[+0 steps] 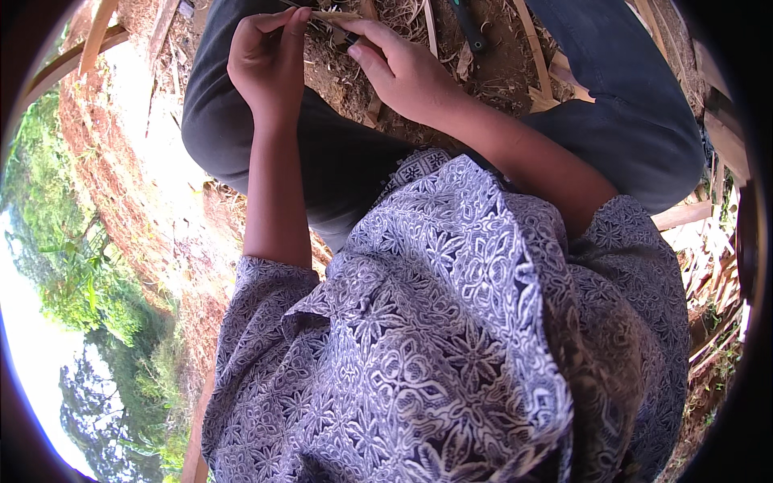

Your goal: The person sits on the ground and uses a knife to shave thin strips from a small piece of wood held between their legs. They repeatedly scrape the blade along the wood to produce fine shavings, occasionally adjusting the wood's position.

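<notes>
- Pale strip [335,15]: long axis left-right, nearly level.
- Left hand [267,56]: fingers pinch its left end.
- Right hand [407,72]: fingers close around dark handle [351,37].

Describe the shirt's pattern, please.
The shirt has a whitish floral pattern on dark blue, clearest in head view.

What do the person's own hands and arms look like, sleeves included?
The left hand and right hand are gloveless. Both forearms are uncovered, with no watch or bracelet showing. The loose, short sleeves are dark blue and whitish, densely printed with flowers and leaf-like shapes.
</notes>
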A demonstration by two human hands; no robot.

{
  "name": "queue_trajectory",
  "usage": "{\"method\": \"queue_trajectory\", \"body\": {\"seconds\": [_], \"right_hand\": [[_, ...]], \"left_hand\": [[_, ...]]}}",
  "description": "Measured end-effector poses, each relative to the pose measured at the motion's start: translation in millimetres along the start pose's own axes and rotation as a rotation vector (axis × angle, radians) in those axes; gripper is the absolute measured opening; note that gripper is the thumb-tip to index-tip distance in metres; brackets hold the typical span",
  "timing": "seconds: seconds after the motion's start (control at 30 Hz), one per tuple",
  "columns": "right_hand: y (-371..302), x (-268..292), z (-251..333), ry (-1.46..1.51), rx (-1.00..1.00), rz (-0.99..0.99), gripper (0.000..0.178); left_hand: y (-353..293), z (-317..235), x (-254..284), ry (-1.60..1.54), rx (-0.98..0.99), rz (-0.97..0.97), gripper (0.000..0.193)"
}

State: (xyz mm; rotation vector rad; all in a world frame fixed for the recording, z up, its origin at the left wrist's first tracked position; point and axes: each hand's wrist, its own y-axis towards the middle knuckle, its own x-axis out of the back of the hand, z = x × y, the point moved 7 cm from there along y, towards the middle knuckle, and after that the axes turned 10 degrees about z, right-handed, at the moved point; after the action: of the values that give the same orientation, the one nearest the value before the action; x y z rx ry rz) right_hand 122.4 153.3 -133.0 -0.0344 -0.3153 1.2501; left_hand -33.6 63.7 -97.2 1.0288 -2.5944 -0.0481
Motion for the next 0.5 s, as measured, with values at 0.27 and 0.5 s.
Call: {"method": "queue_trajectory", "body": {"seconds": [0.27,0.5], "right_hand": [[15,10,-35,0.058,-0.224,0.085,0.045],[12,9,-29,0.02,-0.271,0.119,0.041]], "left_hand": [[2,-1,-5,0.042,-0.002,0.025,0.01],[0,-7,-6,0.216,-0.076,-0.015,0.011]]}}
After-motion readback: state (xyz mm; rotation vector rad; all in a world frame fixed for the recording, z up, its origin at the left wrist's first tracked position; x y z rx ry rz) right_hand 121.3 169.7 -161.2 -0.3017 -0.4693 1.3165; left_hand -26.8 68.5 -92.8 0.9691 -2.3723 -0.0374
